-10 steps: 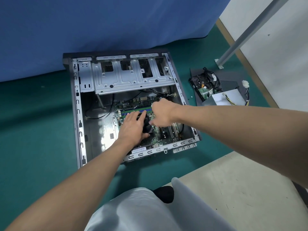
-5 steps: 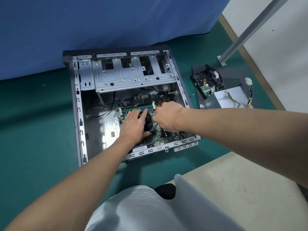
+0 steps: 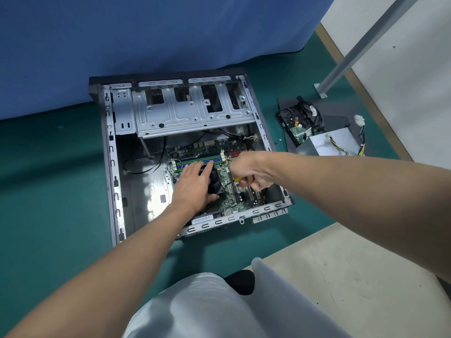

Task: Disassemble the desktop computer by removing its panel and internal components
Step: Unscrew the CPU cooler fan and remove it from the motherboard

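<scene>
Item 1. Computer case (image 3: 111, 167): lies on its side on the green floor, open face up, panel already off. Its long axis runs from me toward the blue curtain, with the dark front bezel at the far end and the slotted rear nearest me.

Item 2. Side panel (image 3: 338, 119), power supply (image 3: 334, 142), hard drive (image 3: 292, 123): heaped on the floor right of the case, well apart from it.

Item 3. Motherboard (image 3: 229, 198): flat in the near right of the case, not yet out.

Item 4. Cooler fan (image 3: 216, 185): black, sits on the board. By my judgement this is the step in hand: freeing the cooler.

Item 5. My left hand (image 3: 192, 189): fingers nearly straight and a little apart, laid over the fan, thumb against its near edge, steadying it.

Item 6. My right hand (image 3: 251, 172): fingers curled tight round a yellow-handled tool.

Item 7. The tool (image 3: 238, 179): probably a screwdriver. The tip is hidden, so I cannot tell which fastener it meets. The next move calls for seating it squarely and turning without slipping onto the board.
</scene>
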